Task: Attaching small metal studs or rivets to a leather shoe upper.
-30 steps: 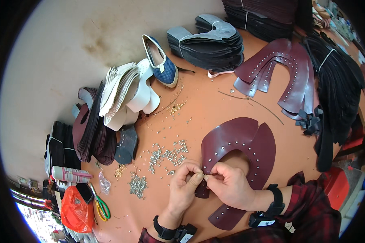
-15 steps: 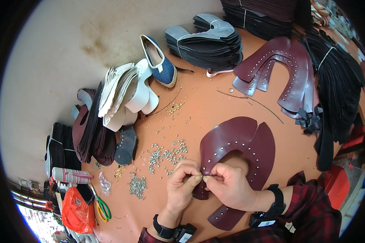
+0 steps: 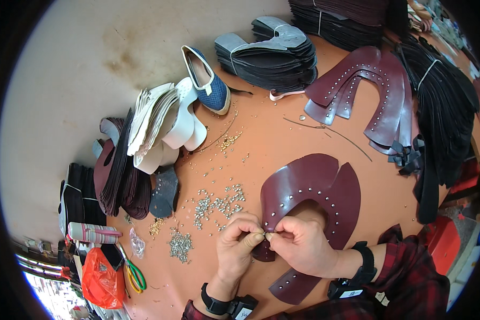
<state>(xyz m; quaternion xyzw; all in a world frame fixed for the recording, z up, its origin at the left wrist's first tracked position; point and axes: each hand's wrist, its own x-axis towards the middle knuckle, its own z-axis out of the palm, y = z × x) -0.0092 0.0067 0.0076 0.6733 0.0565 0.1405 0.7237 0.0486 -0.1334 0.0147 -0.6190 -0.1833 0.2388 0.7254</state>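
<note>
My left hand [image 3: 239,246] and my right hand [image 3: 305,246] meet fingertip to fingertip at the left arm of a maroon leather shoe upper [image 3: 288,178]. Between the pinched thumbs and forefingers shows a tiny shiny metal stud [image 3: 264,233], partly covered by the fingers. The upper is a curved horseshoe shape lying on the table, with a row of silver studs along its inner edge and a slit at the top right. My right hand and wrist cover part of its lower section. To the left of my hands lie loose silver studs [image 3: 181,245], in a heap and scattered.
Several studded maroon uppers [image 3: 376,101] lie at the right, beside black leather pieces [image 3: 442,101]. Behind stand a blue shoe [image 3: 214,97] and a tied grey-black stack [image 3: 274,64]. White pieces [image 3: 154,122], pliers [image 3: 135,274] and a red plastic bag [image 3: 98,280] are on the left.
Both hands keep their pinch at nearly the same spot. The maroon upper's lower end has shifted slightly left, and the whole view has moved a little.
</note>
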